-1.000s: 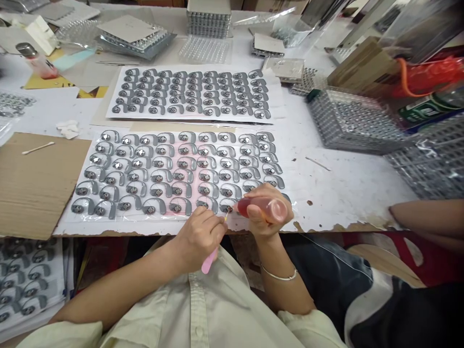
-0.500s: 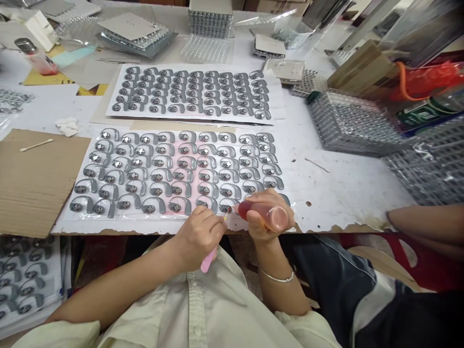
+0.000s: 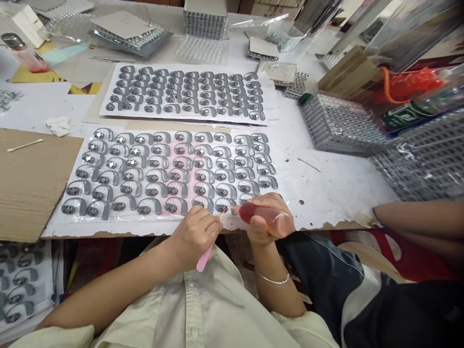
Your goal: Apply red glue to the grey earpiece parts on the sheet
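My left hand [image 3: 197, 234] is closed around a slim tool with a pink handle [image 3: 203, 261], whose yellow end [image 3: 221, 218] shows past my fingers. In my right hand [image 3: 259, 233] lies a squeeze bottle of red liquid [image 3: 264, 219], tilted with its narrow tip pointing left. Both tips are at a grey hook-shaped piece with a round metallic centre [image 3: 223, 208] in the nearest row; whether they touch it I cannot tell. Rows of such pieces lie on a plastic-covered white sheet [image 3: 119, 220], part of it tinted pink. My right hand covers some pieces at the near right.
Behind lies a second board of grey pieces [image 3: 188, 92]. Stacked clear trays [image 3: 340, 125] stand at right, near another person's arm [image 3: 416, 220]. Cardboard [image 3: 32, 179] with a cotton swab [image 3: 25, 145] is at left. A bottle with pink liquid [image 3: 27, 55] stands far left.
The whole view has shifted slightly, so the table things appear a little further left. Both hands keep their grips and stay at the same near-row piece.
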The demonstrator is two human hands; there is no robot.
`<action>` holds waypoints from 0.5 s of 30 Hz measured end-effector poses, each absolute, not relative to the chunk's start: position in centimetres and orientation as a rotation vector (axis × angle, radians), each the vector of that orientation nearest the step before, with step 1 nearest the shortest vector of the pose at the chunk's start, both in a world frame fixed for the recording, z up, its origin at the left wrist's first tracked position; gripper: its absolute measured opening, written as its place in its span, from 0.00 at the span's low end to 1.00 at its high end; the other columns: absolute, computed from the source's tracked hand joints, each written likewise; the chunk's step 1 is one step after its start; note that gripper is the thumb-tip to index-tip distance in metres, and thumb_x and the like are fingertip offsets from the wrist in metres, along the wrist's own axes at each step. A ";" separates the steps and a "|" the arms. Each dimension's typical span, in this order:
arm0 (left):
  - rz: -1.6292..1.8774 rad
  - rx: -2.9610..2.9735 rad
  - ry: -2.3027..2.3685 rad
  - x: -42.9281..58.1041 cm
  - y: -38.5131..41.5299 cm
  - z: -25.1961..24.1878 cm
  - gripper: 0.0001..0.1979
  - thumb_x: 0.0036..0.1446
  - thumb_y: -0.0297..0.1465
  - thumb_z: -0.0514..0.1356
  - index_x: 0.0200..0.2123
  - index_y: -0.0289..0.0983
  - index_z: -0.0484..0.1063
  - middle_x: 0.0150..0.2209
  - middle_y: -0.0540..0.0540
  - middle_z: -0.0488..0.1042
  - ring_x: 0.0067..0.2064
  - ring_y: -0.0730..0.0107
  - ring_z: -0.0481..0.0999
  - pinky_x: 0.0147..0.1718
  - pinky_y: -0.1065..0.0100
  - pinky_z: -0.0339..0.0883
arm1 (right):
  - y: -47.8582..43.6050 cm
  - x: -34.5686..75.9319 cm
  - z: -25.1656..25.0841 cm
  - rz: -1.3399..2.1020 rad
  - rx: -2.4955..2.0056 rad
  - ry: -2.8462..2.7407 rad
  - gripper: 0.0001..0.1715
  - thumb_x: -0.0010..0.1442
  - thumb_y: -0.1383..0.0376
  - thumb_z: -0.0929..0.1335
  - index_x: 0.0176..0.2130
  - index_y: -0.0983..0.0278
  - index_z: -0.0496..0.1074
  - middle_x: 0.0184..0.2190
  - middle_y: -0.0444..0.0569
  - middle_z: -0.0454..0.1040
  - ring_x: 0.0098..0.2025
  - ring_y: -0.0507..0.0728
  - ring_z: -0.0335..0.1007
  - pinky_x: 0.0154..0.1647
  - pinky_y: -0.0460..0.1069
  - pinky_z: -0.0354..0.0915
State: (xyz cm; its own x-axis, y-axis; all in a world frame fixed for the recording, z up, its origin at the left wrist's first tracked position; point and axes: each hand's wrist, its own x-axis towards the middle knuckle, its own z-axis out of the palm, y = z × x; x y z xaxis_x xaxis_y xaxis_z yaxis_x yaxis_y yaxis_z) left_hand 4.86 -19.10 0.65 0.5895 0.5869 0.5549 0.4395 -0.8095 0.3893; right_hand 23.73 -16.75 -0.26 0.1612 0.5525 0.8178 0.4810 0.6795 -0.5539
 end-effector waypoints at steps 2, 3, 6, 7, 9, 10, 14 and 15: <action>1.017 2.605 0.863 4.9 -19.1 0.5 0.08 0.56 0.18 0.52 0.28 0.35 0.64 0.29 0.44 0.72 0.30 0.68 0.64 0.29 0.64 0.55 | -16.7 23.7 -0.2 0.064 -0.902 -1.496 0.14 0.56 0.56 0.68 0.35 0.65 0.71 0.25 0.47 0.70 0.26 0.55 0.65 0.24 0.51 0.63; 1.006 2.601 0.868 4.9 -19.1 0.5 0.08 0.57 0.19 0.52 0.28 0.35 0.64 0.29 0.44 0.72 0.30 0.68 0.64 0.30 0.64 0.55 | -16.7 23.6 -0.2 0.063 -0.897 -1.505 0.14 0.56 0.56 0.68 0.34 0.65 0.71 0.25 0.47 0.70 0.26 0.55 0.65 0.24 0.51 0.63; 0.986 2.596 0.867 4.8 -19.1 0.4 0.08 0.58 0.20 0.52 0.28 0.35 0.64 0.29 0.44 0.72 0.29 0.69 0.63 0.29 0.64 0.55 | -16.6 23.5 -0.2 0.036 -0.885 -1.524 0.13 0.56 0.57 0.69 0.34 0.66 0.70 0.26 0.48 0.71 0.25 0.55 0.65 0.23 0.51 0.63; 0.987 2.597 0.866 4.8 -19.1 0.4 0.08 0.58 0.20 0.52 0.28 0.35 0.64 0.29 0.44 0.71 0.29 0.69 0.63 0.29 0.64 0.55 | -16.5 23.4 -0.2 0.019 -0.880 -1.529 0.13 0.55 0.57 0.69 0.34 0.66 0.70 0.26 0.48 0.71 0.25 0.55 0.65 0.23 0.51 0.63; 0.991 2.596 0.870 4.8 -19.1 0.5 0.08 0.58 0.20 0.52 0.28 0.35 0.64 0.28 0.44 0.71 0.29 0.69 0.62 0.29 0.64 0.55 | -16.5 23.3 -0.2 -0.009 -0.873 -1.536 0.13 0.56 0.57 0.69 0.34 0.66 0.70 0.26 0.48 0.72 0.25 0.54 0.65 0.23 0.51 0.63; 0.994 2.596 0.870 4.8 -19.1 0.5 0.08 0.58 0.20 0.52 0.28 0.35 0.64 0.28 0.44 0.71 0.29 0.69 0.62 0.29 0.64 0.55 | -16.4 23.3 -0.2 -0.018 -0.871 -1.541 0.13 0.56 0.57 0.69 0.34 0.66 0.70 0.26 0.48 0.72 0.25 0.54 0.65 0.23 0.51 0.63; 0.995 2.596 0.862 4.8 -19.1 0.6 0.08 0.58 0.21 0.53 0.27 0.35 0.63 0.29 0.44 0.72 0.29 0.69 0.63 0.29 0.64 0.55 | -16.4 23.1 0.0 -0.034 -0.855 -1.561 0.13 0.57 0.57 0.68 0.36 0.65 0.70 0.26 0.47 0.72 0.25 0.54 0.66 0.22 0.51 0.64; 0.997 2.594 0.864 4.8 -19.1 0.6 0.08 0.58 0.21 0.53 0.27 0.35 0.63 0.29 0.44 0.72 0.29 0.69 0.63 0.29 0.64 0.55 | -16.5 23.1 0.0 -0.041 -0.843 -1.564 0.13 0.57 0.58 0.68 0.36 0.65 0.70 0.26 0.48 0.72 0.25 0.54 0.66 0.22 0.51 0.65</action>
State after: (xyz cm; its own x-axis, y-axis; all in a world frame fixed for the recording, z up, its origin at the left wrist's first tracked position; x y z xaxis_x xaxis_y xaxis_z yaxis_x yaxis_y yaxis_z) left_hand 4.80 -19.06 0.58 0.5946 0.6008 0.5344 0.4436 -0.7994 0.4051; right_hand 23.10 -16.45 -0.01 0.0660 0.4804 0.8746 0.5257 0.7282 -0.4397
